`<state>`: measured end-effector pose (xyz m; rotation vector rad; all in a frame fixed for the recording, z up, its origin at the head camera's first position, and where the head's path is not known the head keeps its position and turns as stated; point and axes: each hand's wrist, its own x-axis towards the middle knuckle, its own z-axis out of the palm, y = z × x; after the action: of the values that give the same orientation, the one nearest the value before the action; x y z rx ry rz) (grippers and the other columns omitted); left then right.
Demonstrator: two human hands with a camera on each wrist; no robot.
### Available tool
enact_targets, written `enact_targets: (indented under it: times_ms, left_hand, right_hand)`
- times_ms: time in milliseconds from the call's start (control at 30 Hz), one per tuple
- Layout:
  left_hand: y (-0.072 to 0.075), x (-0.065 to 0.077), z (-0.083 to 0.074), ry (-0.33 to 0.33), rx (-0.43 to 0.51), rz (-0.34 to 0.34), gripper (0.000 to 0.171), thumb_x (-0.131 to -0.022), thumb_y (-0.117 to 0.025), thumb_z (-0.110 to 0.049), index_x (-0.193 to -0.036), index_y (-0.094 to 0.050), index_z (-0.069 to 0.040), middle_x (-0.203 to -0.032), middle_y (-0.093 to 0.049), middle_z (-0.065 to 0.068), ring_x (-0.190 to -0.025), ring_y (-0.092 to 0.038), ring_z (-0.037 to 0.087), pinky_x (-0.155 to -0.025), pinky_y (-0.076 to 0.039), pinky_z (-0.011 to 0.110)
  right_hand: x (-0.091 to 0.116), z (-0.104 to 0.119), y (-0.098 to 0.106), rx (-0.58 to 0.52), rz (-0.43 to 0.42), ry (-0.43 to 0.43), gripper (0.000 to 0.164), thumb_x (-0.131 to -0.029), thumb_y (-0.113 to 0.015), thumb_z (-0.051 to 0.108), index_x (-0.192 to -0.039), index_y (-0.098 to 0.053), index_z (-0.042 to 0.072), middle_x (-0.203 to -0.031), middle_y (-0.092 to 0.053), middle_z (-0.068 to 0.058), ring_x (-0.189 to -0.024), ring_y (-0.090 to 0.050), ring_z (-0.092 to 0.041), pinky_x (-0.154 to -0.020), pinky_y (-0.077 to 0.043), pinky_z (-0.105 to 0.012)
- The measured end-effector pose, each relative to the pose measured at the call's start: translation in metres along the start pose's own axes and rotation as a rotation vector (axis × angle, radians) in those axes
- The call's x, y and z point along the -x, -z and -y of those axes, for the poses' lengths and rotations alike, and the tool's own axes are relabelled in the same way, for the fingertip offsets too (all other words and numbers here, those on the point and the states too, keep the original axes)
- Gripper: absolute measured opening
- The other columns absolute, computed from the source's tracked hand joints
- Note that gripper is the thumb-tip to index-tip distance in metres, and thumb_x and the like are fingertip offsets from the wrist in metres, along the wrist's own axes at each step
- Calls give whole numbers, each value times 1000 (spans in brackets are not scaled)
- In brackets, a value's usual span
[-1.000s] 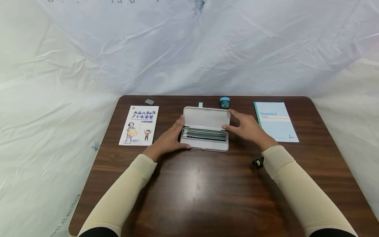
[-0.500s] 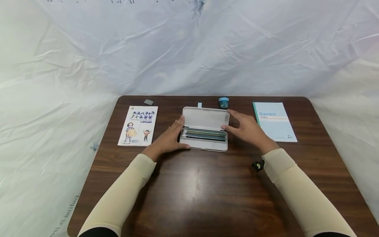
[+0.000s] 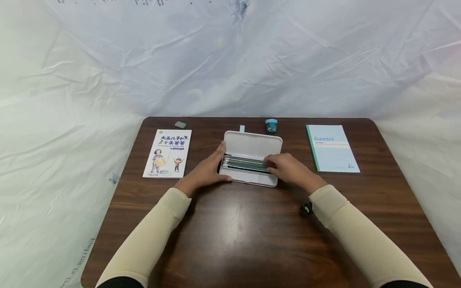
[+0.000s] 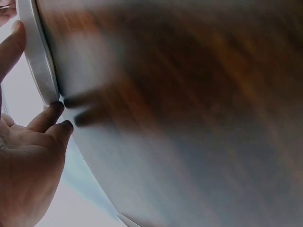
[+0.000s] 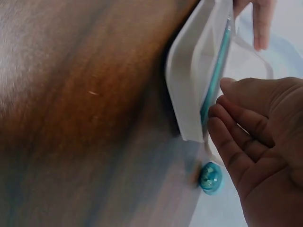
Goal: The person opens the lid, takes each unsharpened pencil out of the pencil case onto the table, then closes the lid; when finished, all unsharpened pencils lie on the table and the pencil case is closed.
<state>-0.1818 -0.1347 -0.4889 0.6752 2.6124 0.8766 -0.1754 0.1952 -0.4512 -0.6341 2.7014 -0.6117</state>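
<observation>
A white pencil case [image 3: 248, 178] lies on the table with its lid [image 3: 253, 144] raised. Several pencils [image 3: 245, 163] lie side by side in its rear compartment. My left hand [image 3: 207, 168] holds the case's left end, thumb at the front edge and fingers along the left side by the lid. In the left wrist view its thumb [image 4: 14, 45] rests on the case wall [image 4: 40, 56]. My right hand [image 3: 288, 169] reaches in at the right end, fingers bent at the pencils' ends. In the right wrist view thumb and fingertips are right beside a teal pencil [image 5: 218, 73]; I cannot tell whether they pinch it.
Left of the case lies a picture book [image 3: 167, 154], with a grey eraser [image 3: 180, 125] behind it. A blue-capped pencil sharpener [image 3: 271, 126] and a small pale blue strip [image 3: 242, 128] are behind the case. A Gambit notebook [image 3: 333, 149] lies at the right.
My right hand has left the lid's right edge and come down and left to the pencils. The case has turned slightly, while my left hand stays at its left end.
</observation>
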Motion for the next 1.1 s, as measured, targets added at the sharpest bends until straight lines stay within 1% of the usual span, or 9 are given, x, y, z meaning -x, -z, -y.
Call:
enact_targets:
  times_ms: [133,233,367,500,667,867,967,1100]
  left_hand:
    - [-1,0,-1,1,6,-2,133,-95,-91,-45,-180,9,-16,-191,5,9,-176,-10,27,-140,-26,49]
    - [-1,0,-2,4,8,-2,133,-95,-91,-44,-180,9,-16,-190,7,6,-176,-10,27,-140,-26,49]
    - [0,-1,-3,5,16,0,134,-95,-91,-44,-180,9,-17,-189,10,2,-176,-9,26,-141,-25,49]
    - [0,-1,-2,6,22,-6,134,-95,-91,-43,-180,9,-18,-189,10,1,-176,-9,26,-141,-25,48]
    - [-2,-1,-1,12,13,-4,133,-95,-91,-44,-180,10,-18,-190,8,4,-176,-11,27,-140,-26,49]
    - [-4,0,-2,14,26,-12,133,-95,-91,-43,-180,9,-18,-191,5,7,-176,-13,28,-140,-27,50]
    - [-4,0,-1,11,29,-14,133,-96,-91,-42,-180,10,-18,-191,5,9,-176,-11,28,-140,-26,49]
    - [-6,-1,-1,8,58,-20,135,-95,-92,-39,-180,10,-17,-190,7,9,-176,-8,27,-141,-23,48]
  right_hand:
    - [-5,-1,-7,30,-7,13,32,-108,-74,13,-138,-75,2,-127,-81,-14,-114,-77,-27,-99,-65,-51]
    - [-6,-2,-10,52,-20,12,31,-108,-76,13,-137,-75,3,-125,-81,-13,-112,-76,-25,-99,-65,-50]
    - [-7,0,-10,75,-25,9,31,-107,-76,13,-136,-75,3,-124,-81,-12,-109,-75,-23,-98,-64,-50]
    - [-8,3,-9,93,-23,22,30,-107,-76,13,-136,-75,3,-123,-81,-13,-107,-74,-23,-97,-65,-49]
    - [-8,5,-11,127,-32,56,29,-107,-77,12,-134,-75,3,-121,-81,-12,-103,-74,-22,-95,-65,-48]
    - [-9,5,-14,166,-55,88,21,-107,-75,11,-128,-78,5,-115,-82,-10,-99,-74,-21,-92,-66,-47]
    - [-10,6,-15,195,-46,116,18,-108,-74,11,-125,-78,5,-114,-82,-10,-100,-75,-22,-92,-66,-47]
    - [-10,7,-17,205,-33,125,17,-108,-74,11,-124,-78,5,-112,-82,-10,-100,-76,-24,-93,-66,-47]
